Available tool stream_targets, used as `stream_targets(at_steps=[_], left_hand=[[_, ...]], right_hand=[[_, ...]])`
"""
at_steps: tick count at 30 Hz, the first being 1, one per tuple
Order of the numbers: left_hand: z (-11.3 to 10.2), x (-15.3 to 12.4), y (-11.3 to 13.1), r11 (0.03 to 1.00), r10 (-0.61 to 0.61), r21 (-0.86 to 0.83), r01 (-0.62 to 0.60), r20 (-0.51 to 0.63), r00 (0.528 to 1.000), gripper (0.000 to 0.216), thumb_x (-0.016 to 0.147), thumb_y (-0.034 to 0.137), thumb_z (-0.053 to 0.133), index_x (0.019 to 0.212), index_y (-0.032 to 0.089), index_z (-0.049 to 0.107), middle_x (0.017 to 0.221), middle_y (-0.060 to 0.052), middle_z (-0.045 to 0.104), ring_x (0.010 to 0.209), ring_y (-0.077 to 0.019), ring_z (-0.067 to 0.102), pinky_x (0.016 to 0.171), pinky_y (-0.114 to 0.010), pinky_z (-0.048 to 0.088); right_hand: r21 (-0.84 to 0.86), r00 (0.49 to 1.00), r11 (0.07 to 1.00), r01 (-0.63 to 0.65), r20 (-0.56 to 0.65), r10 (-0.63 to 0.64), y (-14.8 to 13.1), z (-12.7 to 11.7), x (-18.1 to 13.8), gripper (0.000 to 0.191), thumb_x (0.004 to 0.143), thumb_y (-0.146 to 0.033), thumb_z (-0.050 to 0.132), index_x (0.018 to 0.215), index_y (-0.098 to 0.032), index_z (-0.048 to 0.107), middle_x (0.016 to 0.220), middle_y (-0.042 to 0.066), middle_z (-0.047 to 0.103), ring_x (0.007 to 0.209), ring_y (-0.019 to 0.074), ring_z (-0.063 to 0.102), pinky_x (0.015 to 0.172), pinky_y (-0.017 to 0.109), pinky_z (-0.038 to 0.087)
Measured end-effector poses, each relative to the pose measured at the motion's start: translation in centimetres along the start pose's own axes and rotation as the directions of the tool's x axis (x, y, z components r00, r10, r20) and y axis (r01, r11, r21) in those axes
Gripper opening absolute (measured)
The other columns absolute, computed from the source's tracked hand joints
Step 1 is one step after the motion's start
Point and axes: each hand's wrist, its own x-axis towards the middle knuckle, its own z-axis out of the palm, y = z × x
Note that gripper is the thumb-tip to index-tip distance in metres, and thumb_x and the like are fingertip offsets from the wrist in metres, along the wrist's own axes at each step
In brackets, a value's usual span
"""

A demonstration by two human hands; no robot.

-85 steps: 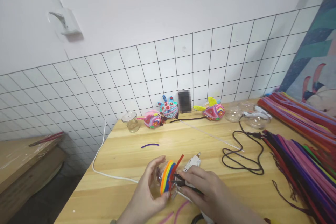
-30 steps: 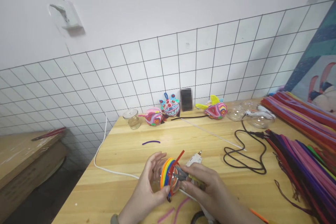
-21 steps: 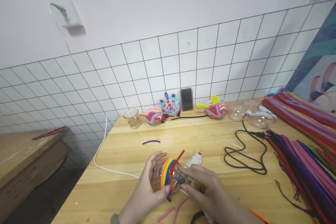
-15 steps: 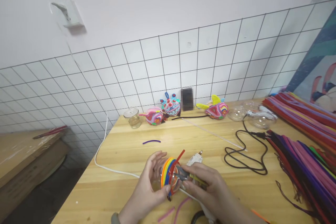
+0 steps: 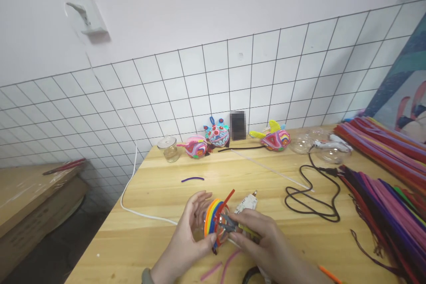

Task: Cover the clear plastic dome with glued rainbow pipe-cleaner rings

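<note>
My left hand is wrapped around a clear plastic ball. Bands of orange, yellow and blue pipe cleaner run side by side around it. A red pipe cleaner lies along the blue one, its free end sticking up past the ball. My right hand grips a pair of pliers with grey jaws; most of the handles are hidden by the fingers. The jaws are at the red pipe cleaner; whether they touch it I cannot tell. Behind the right hand lies a white glue gun, partly covered.
Short pink pieces and a purple piece lie on the wooden table. Decorated fish-like balls and a lidded glass jar stand at the back. A black cord and pipe-cleaner bundles are at right.
The pliers' jaws have shifted slightly and show more spread against the ball's side. My left hand and the ball stay almost where they were.
</note>
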Motion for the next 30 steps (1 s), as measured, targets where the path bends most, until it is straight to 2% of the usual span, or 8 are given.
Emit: stream_targets(at_steps=[3, 8, 13, 18, 25, 30], left_hand=[[0.0, 0.0, 0.1, 1.000, 0.000, 0.016, 0.000, -0.005, 1.000, 0.072, 0.072, 0.040, 0.077, 0.131, 0.024, 0.038, 0.143, -0.020, 0.047, 0.135, -0.0369, 0.045, 0.112, -0.052, 0.036], [-0.1, 0.0, -0.3, 1.000, 0.009, -0.004, -0.009, -0.002, 1.000, 0.075, 0.072, 0.044, 0.077, 0.132, 0.025, 0.036, 0.144, -0.020, 0.045, 0.136, -0.0373, 0.043, 0.111, -0.052, 0.036], [-0.1, 0.0, -0.3, 1.000, 0.008, -0.005, -0.008, 0.006, 1.000, 0.075, 0.073, 0.045, 0.076, 0.132, 0.024, 0.035, 0.145, -0.020, 0.043, 0.137, -0.0364, 0.042, 0.113, -0.052, 0.034], [-0.2, 0.0, -0.3, 1.000, 0.002, -0.009, -0.002, 0.008, 1.000, 0.075, 0.073, 0.045, 0.077, 0.132, 0.025, 0.035, 0.145, -0.021, 0.042, 0.137, -0.0371, 0.042, 0.112, -0.053, 0.034], [-0.1, 0.0, 0.0, 1.000, -0.005, 0.009, 0.005, 0.005, 1.000, 0.076, 0.072, 0.044, 0.077, 0.132, 0.024, 0.034, 0.144, -0.021, 0.044, 0.136, -0.0388, 0.043, 0.111, -0.053, 0.036], [-0.1, 0.1, 0.1, 1.000, -0.029, 0.011, 0.029, 0.003, 1.000, 0.074, 0.074, 0.041, 0.076, 0.132, 0.024, 0.033, 0.144, -0.021, 0.043, 0.136, -0.0376, 0.042, 0.112, -0.053, 0.035]], right_hand=[[-0.001, 0.999, 1.000, -0.026, -0.048, 0.026, 0.2, 0.0, -0.1, 0.031, 0.086, -0.027, 0.067, 0.116, -0.023, 0.074, 0.087, 0.008, 0.076, 0.078, 0.0210, 0.071, 0.072, 0.031, 0.058], [-0.014, 1.000, 1.000, -0.006, -0.013, 0.006, 0.1, 0.2, -0.1, 0.031, 0.087, -0.026, 0.065, 0.116, -0.026, 0.074, 0.086, 0.007, 0.076, 0.077, 0.0206, 0.070, 0.073, 0.031, 0.058], [0.021, 0.997, 0.997, -0.071, -0.042, 0.072, -0.1, 0.3, -0.2, 0.027, 0.086, -0.027, 0.066, 0.111, -0.023, 0.076, 0.095, 0.010, 0.078, 0.087, 0.0244, 0.073, 0.079, 0.034, 0.059], [0.035, 0.994, 0.994, -0.099, -0.044, 0.100, -0.6, 0.2, -0.1, 0.026, 0.084, -0.026, 0.066, 0.108, -0.022, 0.076, 0.094, 0.010, 0.079, 0.086, 0.0251, 0.074, 0.079, 0.036, 0.059], [0.031, 0.988, 0.988, -0.152, -0.026, 0.153, -0.9, 0.3, 0.1, 0.028, 0.082, -0.024, 0.064, 0.108, -0.020, 0.075, 0.100, 0.011, 0.078, 0.092, 0.0270, 0.073, 0.084, 0.039, 0.057], [0.117, 0.975, 0.968, -0.222, 0.014, 0.222, -1.0, -0.1, 0.2, 0.030, 0.085, -0.027, 0.062, 0.112, -0.017, 0.070, 0.109, 0.012, 0.076, 0.098, 0.0260, 0.070, 0.088, 0.038, 0.054]])
